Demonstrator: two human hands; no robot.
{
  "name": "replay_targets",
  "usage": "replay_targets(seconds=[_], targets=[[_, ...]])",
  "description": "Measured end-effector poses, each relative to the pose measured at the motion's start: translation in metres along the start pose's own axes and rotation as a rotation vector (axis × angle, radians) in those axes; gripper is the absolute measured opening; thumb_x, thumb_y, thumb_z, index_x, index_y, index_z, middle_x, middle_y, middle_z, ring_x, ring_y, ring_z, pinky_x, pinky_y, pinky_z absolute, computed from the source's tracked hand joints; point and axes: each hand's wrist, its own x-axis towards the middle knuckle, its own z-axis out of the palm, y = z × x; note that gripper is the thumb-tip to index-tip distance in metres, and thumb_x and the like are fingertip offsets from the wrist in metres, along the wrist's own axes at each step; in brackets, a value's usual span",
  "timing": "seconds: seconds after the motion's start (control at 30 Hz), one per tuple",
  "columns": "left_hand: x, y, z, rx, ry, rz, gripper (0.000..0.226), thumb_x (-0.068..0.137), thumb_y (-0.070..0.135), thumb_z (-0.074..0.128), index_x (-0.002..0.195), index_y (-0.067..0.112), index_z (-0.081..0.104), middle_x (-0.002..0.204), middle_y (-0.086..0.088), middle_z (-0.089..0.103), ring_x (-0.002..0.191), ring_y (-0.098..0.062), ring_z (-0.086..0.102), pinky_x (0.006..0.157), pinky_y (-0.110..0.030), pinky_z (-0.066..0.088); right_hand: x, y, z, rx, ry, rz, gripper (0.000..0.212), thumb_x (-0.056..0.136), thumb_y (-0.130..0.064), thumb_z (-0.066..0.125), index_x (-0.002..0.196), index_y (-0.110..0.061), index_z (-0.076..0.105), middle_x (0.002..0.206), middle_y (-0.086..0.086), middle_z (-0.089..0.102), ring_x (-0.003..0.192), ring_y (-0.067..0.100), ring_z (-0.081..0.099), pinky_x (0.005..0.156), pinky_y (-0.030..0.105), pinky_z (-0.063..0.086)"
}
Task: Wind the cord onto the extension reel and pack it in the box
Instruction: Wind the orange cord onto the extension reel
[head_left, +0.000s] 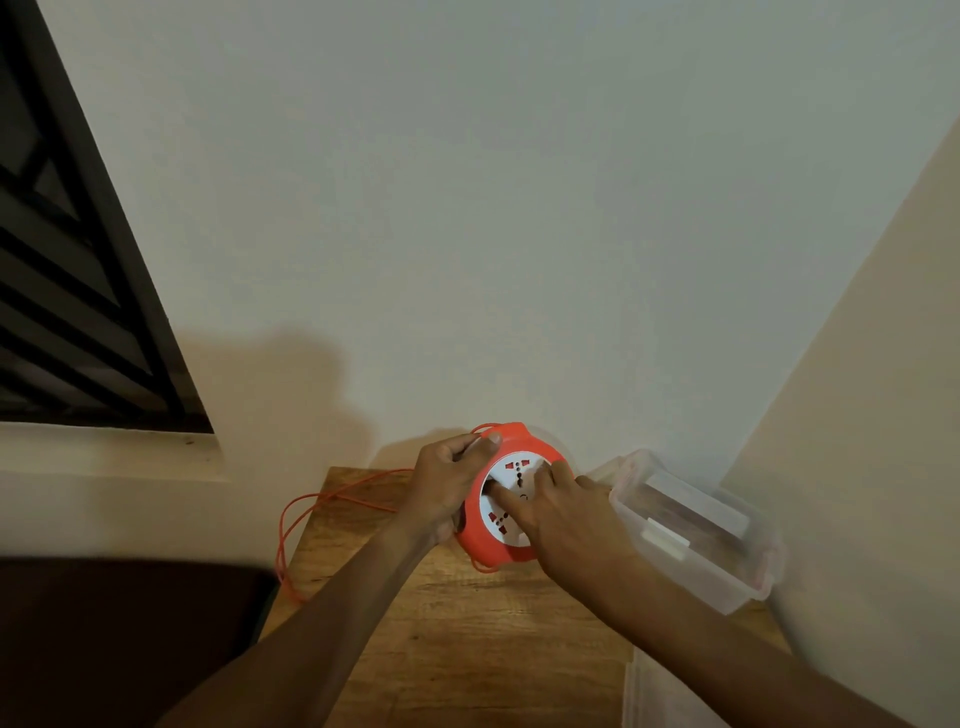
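Note:
An orange extension reel (485, 551) with a white socket face is held tilted above the wooden table (467, 639). My left hand (447, 480) grips its left rim, thumb on the top edge. My right hand (561, 512) lies on the white face, with a finger pressed into the face near its left side. The thin orange cord (311, 506) runs left from the reel, loops over the table's left edge and hangs down. A clear plastic box (696, 530) stands open just right of the reel, against the wall corner.
A clear lid (654, 691) lies at the table's right front edge. Walls close in behind and on the right. A barred window (67, 291) is at the left, with a dark surface (114, 634) below it beside the table.

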Motion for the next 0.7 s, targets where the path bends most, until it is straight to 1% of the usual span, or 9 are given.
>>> replay_targets(seconds=[0.17,0.3,0.4,0.43,0.47,0.53,0.57,0.63,0.7], targets=[[-0.003,-0.002,0.005,-0.025,0.044,-0.021,0.012,0.093,0.039,0.076,0.096,0.031,0.085,0.102,-0.008,0.084,0.089,-0.032,0.082,0.071,-0.045,0.067,0.005,0.010,0.006,0.089,-0.015,0.012,0.079,0.090,-0.048,0.062,0.152,-0.037,0.014,0.143,0.015,0.050,0.125,0.035,0.051,0.094,0.047,0.051],[-0.004,-0.005,0.010,-0.056,0.102,0.039,0.013,0.094,0.034,0.077,0.090,0.025,0.085,0.093,-0.010,0.084,0.082,-0.028,0.081,0.067,-0.038,0.065,0.009,0.013,0.010,0.490,0.071,0.319,0.074,0.080,-0.069,0.054,0.147,-0.046,0.030,0.128,-0.001,0.066,0.108,0.022,0.064,0.086,0.039,0.056],[-0.004,-0.006,0.011,-0.025,0.140,0.097,0.014,0.095,0.032,0.076,0.086,0.025,0.085,0.089,-0.008,0.084,0.079,-0.025,0.081,0.066,-0.037,0.065,0.009,0.006,0.015,0.948,0.125,0.501,0.060,0.083,-0.055,0.062,0.140,-0.042,0.047,0.133,-0.005,0.063,0.112,0.015,0.062,0.088,0.031,0.052],[-0.003,-0.007,0.011,-0.025,0.152,0.114,0.015,0.095,0.031,0.076,0.084,0.024,0.085,0.088,-0.008,0.084,0.077,-0.025,0.080,0.067,-0.038,0.065,0.010,0.004,0.015,1.131,0.129,0.562,0.057,0.085,-0.047,0.064,0.139,-0.040,0.049,0.137,-0.005,0.059,0.112,0.015,0.060,0.082,0.026,0.052],[-0.003,-0.007,0.011,-0.018,0.168,0.138,0.016,0.095,0.031,0.076,0.083,0.023,0.084,0.087,-0.008,0.083,0.076,-0.023,0.079,0.068,-0.039,0.065,0.009,0.001,0.015,1.347,0.114,0.640,0.056,0.086,-0.039,0.067,0.139,-0.038,0.050,0.137,-0.003,0.058,0.105,0.013,0.062,0.069,0.022,0.052],[-0.005,-0.008,0.013,0.019,0.191,0.192,0.019,0.094,0.037,0.076,0.084,0.021,0.082,0.085,-0.009,0.082,0.074,-0.021,0.076,0.068,-0.039,0.063,0.009,-0.007,0.014,1.795,0.049,0.808,0.063,0.086,-0.024,0.071,0.142,-0.036,0.047,0.122,0.004,0.066,0.077,0.011,0.063,0.045,0.021,0.042],[-0.007,-0.006,0.015,0.026,0.195,0.213,0.024,0.092,0.041,0.076,0.085,0.019,0.082,0.084,-0.009,0.081,0.073,-0.021,0.075,0.067,-0.039,0.062,0.009,-0.012,0.014,1.977,0.030,0.872,0.068,0.085,-0.018,0.071,0.145,-0.035,0.044,0.113,0.008,0.071,0.070,0.011,0.061,0.041,0.022,0.039],[-0.008,-0.004,0.017,0.036,0.193,0.232,0.036,0.089,0.048,0.075,0.086,0.012,0.078,0.082,-0.015,0.078,0.073,-0.028,0.071,0.067,-0.045,0.060,0.009,-0.022,0.014,2.194,0.043,0.949,0.077,0.082,-0.010,0.071,0.147,-0.033,0.037,0.101,0.013,0.075,0.068,0.013,0.060,0.043,0.023,0.040],[-0.007,-0.001,0.017,0.044,0.175,0.215,0.026,0.093,0.042,0.074,0.084,0.018,0.080,0.089,-0.019,0.079,0.080,-0.034,0.074,0.075,-0.055,0.063,0.007,-0.027,0.013,2.225,0.077,0.948,0.084,0.080,-0.008,0.073,0.149,-0.032,0.033,0.098,0.012,0.075,0.060,0.012,0.056,0.047,0.025,0.044]])
